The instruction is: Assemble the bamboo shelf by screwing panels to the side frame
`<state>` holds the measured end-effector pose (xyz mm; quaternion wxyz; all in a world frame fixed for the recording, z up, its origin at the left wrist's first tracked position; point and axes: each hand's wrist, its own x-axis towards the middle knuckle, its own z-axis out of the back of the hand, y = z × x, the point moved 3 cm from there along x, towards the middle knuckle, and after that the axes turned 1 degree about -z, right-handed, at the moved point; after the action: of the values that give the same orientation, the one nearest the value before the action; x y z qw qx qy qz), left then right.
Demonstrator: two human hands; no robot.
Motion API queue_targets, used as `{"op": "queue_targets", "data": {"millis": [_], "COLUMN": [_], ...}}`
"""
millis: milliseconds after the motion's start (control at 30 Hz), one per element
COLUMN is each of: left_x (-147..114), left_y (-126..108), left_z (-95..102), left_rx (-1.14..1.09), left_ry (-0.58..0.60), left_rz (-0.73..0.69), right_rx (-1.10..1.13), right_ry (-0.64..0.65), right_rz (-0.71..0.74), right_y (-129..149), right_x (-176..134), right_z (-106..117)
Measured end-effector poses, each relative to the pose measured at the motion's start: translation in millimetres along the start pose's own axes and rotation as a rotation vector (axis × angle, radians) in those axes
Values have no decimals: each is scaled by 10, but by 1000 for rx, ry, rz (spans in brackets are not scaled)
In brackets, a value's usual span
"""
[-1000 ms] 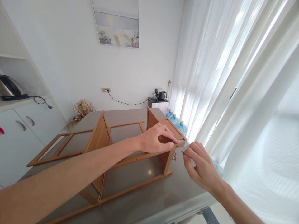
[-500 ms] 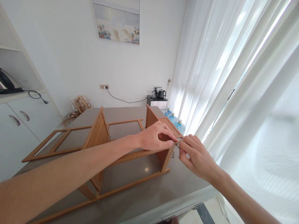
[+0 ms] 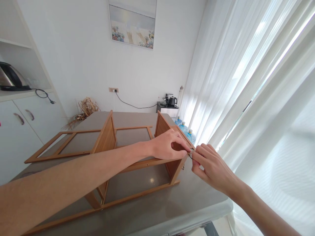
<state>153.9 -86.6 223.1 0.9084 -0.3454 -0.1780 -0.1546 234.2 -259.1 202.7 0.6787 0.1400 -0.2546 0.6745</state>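
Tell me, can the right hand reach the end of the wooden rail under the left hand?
Probably yes: the right hand, pinching a thin dark piece, is beside the end of the wooden rail; the left hand sits inward, seemingly leaving room.

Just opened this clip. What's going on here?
A person is working with both bare hands on a wooden frame that lies on a grey table. The left hand has its thumb and fingertips at the near right end of the upper rail. At that same corner, the right hand pinches a thin dark piece, too small to identify, against or close to the rail's end.
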Motion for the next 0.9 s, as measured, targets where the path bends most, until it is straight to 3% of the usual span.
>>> {"op": "queue_targets", "data": {"millis": [200, 300, 433, 600, 767, 900], "left_x": [-8, -8, 1, 14, 16, 15], "left_y": [6, -5, -18, -46, -63, -63], "left_z": [1, 5, 9, 15, 22, 21], "left_rx": [21, 20, 17, 41, 78, 94], "left_ry": [-2, 4, 15, 24, 31, 30], "left_rz": [-5, 2, 24, -28, -44, -65], "right_rx": [-116, -66, 263, 678, 1314, 1477], "right_ry": [-1, 17, 18, -120, -174, -263], "right_rz": [57, 25, -255, -610, -784, -857], "right_y": [14, 29, 83, 237, 346, 384], "right_x": [46, 51, -67, -258, -275, -277], "right_z": [38, 58, -37, -274, -466, -536]}}
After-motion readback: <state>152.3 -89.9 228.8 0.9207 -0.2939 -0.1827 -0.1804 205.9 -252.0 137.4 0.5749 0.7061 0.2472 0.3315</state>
